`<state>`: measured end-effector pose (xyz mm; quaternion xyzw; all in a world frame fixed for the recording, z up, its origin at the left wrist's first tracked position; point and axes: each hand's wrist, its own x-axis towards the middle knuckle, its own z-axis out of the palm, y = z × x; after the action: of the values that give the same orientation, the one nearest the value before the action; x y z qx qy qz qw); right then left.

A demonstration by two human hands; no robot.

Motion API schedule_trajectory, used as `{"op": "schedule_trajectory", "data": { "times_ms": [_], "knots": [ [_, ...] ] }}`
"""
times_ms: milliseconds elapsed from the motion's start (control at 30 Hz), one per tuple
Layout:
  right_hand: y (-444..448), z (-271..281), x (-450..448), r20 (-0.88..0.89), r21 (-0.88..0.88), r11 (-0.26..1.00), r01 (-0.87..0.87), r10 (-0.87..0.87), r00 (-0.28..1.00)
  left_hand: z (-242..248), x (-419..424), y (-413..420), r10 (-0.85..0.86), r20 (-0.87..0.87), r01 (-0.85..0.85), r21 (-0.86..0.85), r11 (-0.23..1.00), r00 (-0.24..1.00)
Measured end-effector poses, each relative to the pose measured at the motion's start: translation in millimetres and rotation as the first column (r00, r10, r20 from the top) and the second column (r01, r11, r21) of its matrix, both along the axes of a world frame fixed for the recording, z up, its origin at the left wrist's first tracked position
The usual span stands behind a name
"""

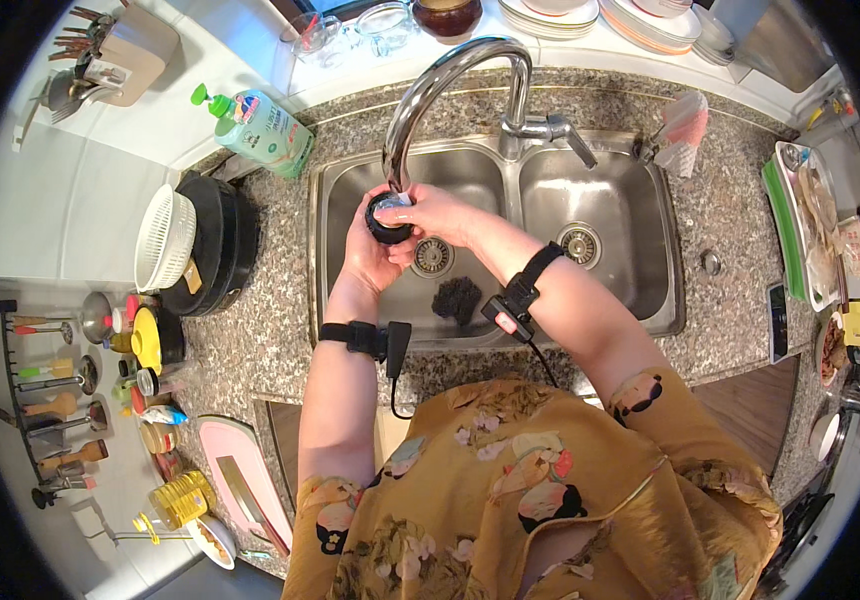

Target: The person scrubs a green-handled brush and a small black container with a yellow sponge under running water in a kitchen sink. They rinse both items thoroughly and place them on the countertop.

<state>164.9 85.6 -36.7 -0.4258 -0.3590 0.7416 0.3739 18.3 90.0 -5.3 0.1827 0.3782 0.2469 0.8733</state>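
Over the left basin of a double stainless-steel sink [508, 225], both hands hold a small round black-rimmed object [385, 235] directly below the faucet spout [397, 161]. My left hand [367, 259] cups it from the left and underneath. From the right, my right hand [437, 214] grips it, its thumb lying across the shiny wet centre. Water seems to run from the spout onto it. Exactly what the object is cannot be told. Below the hands, a dark scouring pad [457, 300] rests on the basin floor near the drain strainer [432, 256].
A green pump bottle [265, 135] stands behind the sink's left corner. White basket [166, 238] and black pans [231, 247] are at left. A knife [246, 491] lies on a pink cutting board [231, 442]. At right are a phone [777, 322] and a loaded tray [784, 225].
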Motion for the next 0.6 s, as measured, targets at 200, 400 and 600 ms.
{"op": "schedule_trajectory", "data": {
  "times_ms": [200,400,600],
  "knots": [
    [3,2,-9,-0.161,-0.030,0.931,0.365,-0.364,0.917,-19,28,-7,0.318,-0.162,-0.292,0.166,0.942,0.934],
    [-6,-9,-4,-0.102,0.123,0.972,0.201,-0.189,0.977,-34,8,8,0.330,0.058,-0.334,0.070,0.940,0.942],
    [-21,-6,-3,0.590,0.646,0.742,-0.179,-0.336,0.734,-33,16,3,0.382,0.049,-0.385,0.135,0.913,0.923]
  ]
}}
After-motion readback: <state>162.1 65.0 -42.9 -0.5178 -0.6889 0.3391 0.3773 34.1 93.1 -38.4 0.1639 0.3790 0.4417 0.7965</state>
